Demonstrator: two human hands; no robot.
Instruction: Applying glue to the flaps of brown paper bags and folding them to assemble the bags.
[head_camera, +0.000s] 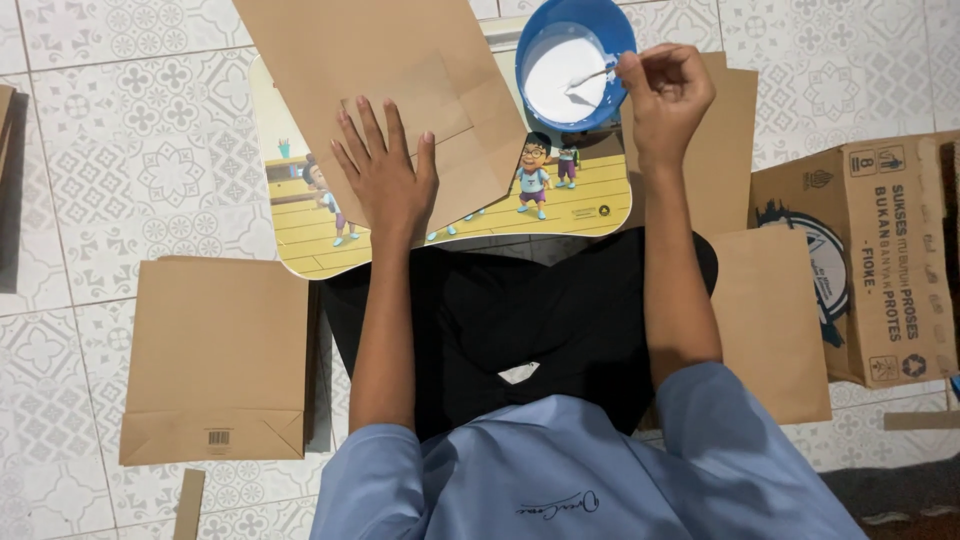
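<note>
My left hand lies flat, fingers spread, on a folded brown paper sheet that rests on a small cartoon-printed lap table. My right hand pinches the handle of a thin white stick or brush whose tip dips into white paste inside a blue bowl at the table's far right corner. The bowl stands beside the brown sheet, just right of it.
A finished brown paper bag lies flat on the patterned tile floor at my left. More brown paper pieces lie at my right, under my forearm. A printed cardboard box sits at the far right. My dark lap is below the table.
</note>
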